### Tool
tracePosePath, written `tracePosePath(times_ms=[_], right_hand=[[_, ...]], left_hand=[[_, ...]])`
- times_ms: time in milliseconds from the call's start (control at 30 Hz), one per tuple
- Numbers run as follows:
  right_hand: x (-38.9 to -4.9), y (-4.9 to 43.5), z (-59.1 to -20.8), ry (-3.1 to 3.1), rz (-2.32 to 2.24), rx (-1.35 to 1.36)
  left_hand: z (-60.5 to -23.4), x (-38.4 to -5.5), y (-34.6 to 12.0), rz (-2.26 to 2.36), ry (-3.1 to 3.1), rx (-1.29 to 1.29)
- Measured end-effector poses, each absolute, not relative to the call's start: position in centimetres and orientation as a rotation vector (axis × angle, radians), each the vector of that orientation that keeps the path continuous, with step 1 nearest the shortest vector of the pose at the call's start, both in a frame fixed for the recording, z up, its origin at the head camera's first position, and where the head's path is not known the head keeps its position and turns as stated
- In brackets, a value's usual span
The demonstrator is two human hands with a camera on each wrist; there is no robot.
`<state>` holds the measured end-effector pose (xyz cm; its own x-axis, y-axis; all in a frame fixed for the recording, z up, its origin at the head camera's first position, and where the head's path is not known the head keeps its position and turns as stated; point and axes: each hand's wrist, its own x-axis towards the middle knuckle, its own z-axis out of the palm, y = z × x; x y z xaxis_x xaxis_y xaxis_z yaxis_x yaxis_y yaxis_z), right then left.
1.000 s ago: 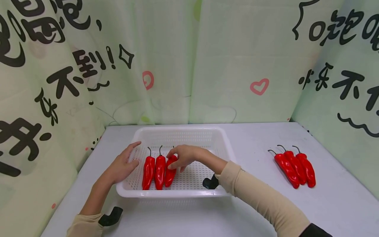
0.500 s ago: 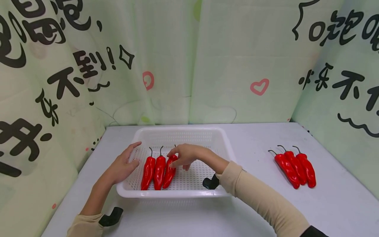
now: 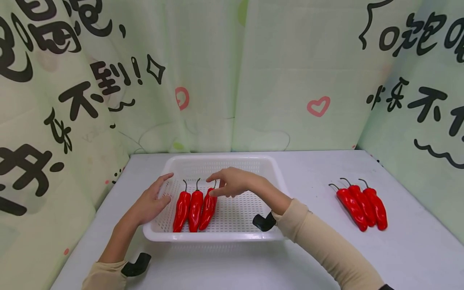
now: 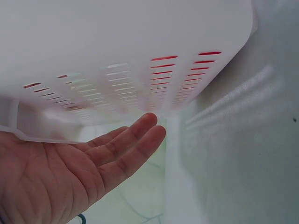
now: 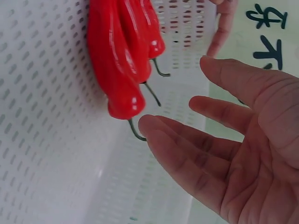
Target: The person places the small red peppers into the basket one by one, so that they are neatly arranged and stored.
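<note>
Three red chili peppers [image 3: 196, 209] with thin dark stems lie side by side in the left part of a white perforated plastic basket [image 3: 228, 237]. My right hand [image 3: 235, 182] hovers over the basket by the stem end of the rightmost pepper [image 3: 208, 209]. In the right wrist view its fingers [image 5: 180, 168] and thumb are spread apart and hold nothing; one fingertip overlaps that pepper's stem. At the basket's left rim rests my left hand [image 3: 148, 203], thumb toward the inside. Its extended fingers [image 4: 133, 151] lie along the outside wall in the left wrist view.
Another three red chili peppers [image 3: 362, 205] lie together on the white table [image 3: 304, 262], right of the basket. Pale green curtains [image 3: 275, 80] with black writing enclose the table at the back and both sides.
My right hand has let go of the rightmost pepper and risen slightly away from it. The peppers in the basket now lean a little. The left hand stays in place.
</note>
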<state>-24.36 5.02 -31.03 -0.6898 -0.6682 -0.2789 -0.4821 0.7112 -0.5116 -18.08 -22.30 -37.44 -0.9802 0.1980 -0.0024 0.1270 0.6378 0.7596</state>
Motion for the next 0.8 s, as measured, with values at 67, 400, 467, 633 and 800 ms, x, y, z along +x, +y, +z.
tracePosePath(times_ms=[67, 400, 467, 633, 800], right_hand=[[-24.3, 5.5, -30.5, 2.49, -0.579, -0.919], [-24.0, 8.3, -28.7, 2.596, -0.679, -1.011], [-23.8, 8.8, -28.5, 2.625, -0.691, -1.012], [-23.3, 10.0, -28.1, 2.68, -0.715, -1.028], [-22.2, 11.1, -27.6, 2.731, -0.757, -1.001]], left_hand=[[-37.4, -18.1, -22.3, 1.269, 2.767, 0.273], [-37.4, -18.1, -22.2, 1.259, 2.773, 0.268], [-37.4, -18.1, -22.2, 1.259, 2.775, 0.273], [-37.4, -18.1, -22.2, 1.264, 2.771, 0.268], [-37.4, -18.0, -22.2, 1.265, 2.767, 0.259]])
